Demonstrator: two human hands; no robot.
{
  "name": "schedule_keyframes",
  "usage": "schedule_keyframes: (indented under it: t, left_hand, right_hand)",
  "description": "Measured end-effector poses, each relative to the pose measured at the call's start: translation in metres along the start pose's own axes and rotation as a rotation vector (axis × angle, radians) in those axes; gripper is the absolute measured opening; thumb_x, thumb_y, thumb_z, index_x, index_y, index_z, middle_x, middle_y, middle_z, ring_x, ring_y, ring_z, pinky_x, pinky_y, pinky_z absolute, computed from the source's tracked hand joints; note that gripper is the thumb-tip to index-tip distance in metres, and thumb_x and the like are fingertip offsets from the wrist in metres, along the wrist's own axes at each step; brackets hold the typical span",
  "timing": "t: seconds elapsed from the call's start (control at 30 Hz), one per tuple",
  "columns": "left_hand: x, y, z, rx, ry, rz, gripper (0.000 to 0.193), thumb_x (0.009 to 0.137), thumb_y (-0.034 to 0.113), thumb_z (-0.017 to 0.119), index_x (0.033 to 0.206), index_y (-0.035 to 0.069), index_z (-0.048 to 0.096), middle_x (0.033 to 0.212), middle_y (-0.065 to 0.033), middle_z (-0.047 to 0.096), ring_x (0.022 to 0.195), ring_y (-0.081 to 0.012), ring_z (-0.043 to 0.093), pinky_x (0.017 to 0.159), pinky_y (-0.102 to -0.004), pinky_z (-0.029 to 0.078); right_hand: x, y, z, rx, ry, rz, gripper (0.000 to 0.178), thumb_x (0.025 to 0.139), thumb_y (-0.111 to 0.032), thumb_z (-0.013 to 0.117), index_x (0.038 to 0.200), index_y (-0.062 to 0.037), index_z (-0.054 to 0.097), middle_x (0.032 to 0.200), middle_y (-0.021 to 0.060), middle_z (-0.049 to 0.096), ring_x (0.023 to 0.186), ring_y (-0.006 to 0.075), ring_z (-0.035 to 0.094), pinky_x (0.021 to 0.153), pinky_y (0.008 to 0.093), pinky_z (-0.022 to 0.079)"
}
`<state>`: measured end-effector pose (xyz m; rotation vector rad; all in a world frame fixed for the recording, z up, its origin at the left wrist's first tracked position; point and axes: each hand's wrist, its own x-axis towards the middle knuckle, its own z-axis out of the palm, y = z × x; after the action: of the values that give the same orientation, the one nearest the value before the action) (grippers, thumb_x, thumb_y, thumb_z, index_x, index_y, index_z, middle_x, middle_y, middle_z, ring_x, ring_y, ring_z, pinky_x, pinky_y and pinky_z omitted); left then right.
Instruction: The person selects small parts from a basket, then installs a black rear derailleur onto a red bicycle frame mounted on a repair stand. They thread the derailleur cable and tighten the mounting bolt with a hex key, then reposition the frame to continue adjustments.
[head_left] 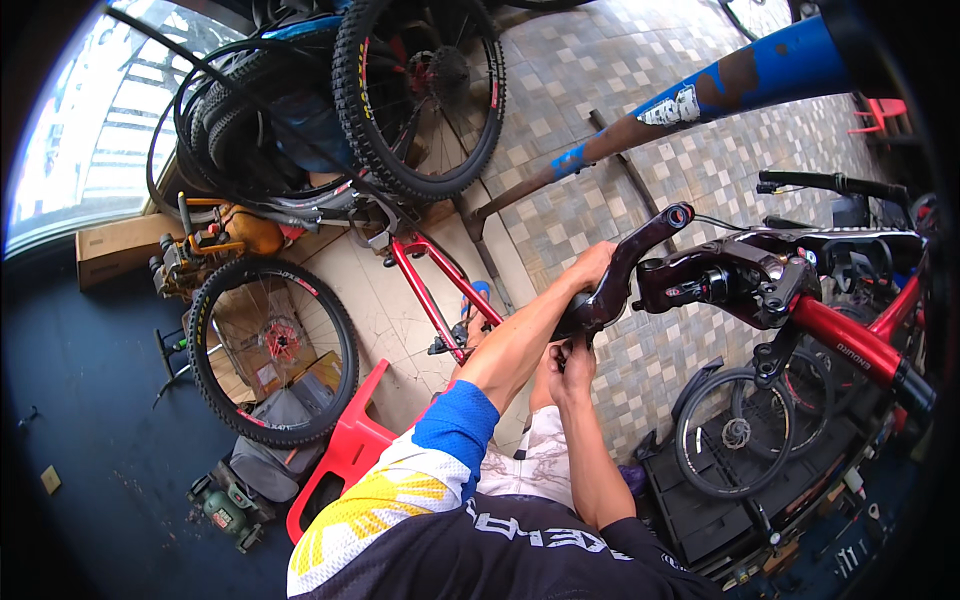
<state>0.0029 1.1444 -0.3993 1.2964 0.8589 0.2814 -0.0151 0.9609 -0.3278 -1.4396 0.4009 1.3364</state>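
A dark, glossy, curved bike frame part (pixel 632 250) with a round open end stands in front of me. My left hand (pixel 594 268) is closed on its far left side, the fingers partly hidden behind it. Under its lower end, my right hand (pixel 573 370) is closed with the fingertips pinched together. Something small and dark shows at those fingers, but I cannot make out what it is. Just right of the part is a red and black bike frame (pixel 840 340) with a rear shock (pixel 708 285) and linkage.
A blue, rust-marked post (pixel 740 80) slants across the upper right. Left lie a wheel (pixel 272 350), a red plastic chair (pixel 345 440) and a green machine (pixel 222 508). Another wheel (pixel 420 90) stands by piled tires (pixel 240 120). Right, more wheels (pixel 735 432) rest over a black crate (pixel 700 510).
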Motion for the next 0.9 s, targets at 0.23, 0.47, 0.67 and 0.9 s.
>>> schedule_keyframes:
  t: [0.23,0.47,0.67,0.9]
  left_hand:
    - [0.006,-0.013,0.003,-0.043,-0.027,0.073,0.020,0.076,0.020,0.079,0.084,0.006,0.069,0.071,-0.0011,0.067,0.070,-0.0089,0.056,0.066,-0.0350,0.048]
    - [0.003,-0.012,-0.002,0.051,-0.028,-0.011,0.027,0.074,0.023,0.082,0.088,0.004,0.071,0.075,-0.0065,0.071,0.071,-0.0118,0.058,0.069,-0.0375,0.050]
    - [-0.004,0.004,-0.017,0.088,-0.082,0.029,0.031,0.073,0.024,0.085,0.091,0.004,0.073,0.078,-0.0079,0.071,0.075,-0.0117,0.059,0.072,-0.0375,0.051]
    - [-0.004,0.005,-0.024,0.061,-0.122,-0.047,0.034,0.070,0.025,0.088,0.089,0.002,0.071,0.077,-0.0059,0.070,0.076,-0.0106,0.057,0.070,-0.0364,0.051]
  right_hand:
    - [-0.010,-0.014,0.008,-0.149,-0.058,-0.173,0.024,0.100,-0.023,0.062,0.108,-0.0073,0.045,0.080,0.0042,0.057,0.055,0.0140,0.054,0.043,0.0262,0.037]
    - [-0.003,0.004,0.009,-0.005,-0.095,-0.165,0.023,0.100,-0.028,0.063,0.108,-0.0115,0.049,0.074,-0.0026,0.053,0.055,0.0090,0.049,0.046,0.0251,0.038]
    - [-0.005,0.014,0.025,0.142,-0.195,-0.093,0.014,0.099,-0.032,0.060,0.101,-0.0174,0.058,0.072,-0.0070,0.048,0.057,0.0064,0.044,0.048,0.0239,0.038]
    - [0.010,0.018,0.044,0.242,-0.241,-0.114,0.018,0.095,-0.033,0.062,0.102,-0.0171,0.061,0.074,-0.0056,0.054,0.054,0.0057,0.048,0.042,0.0218,0.036]
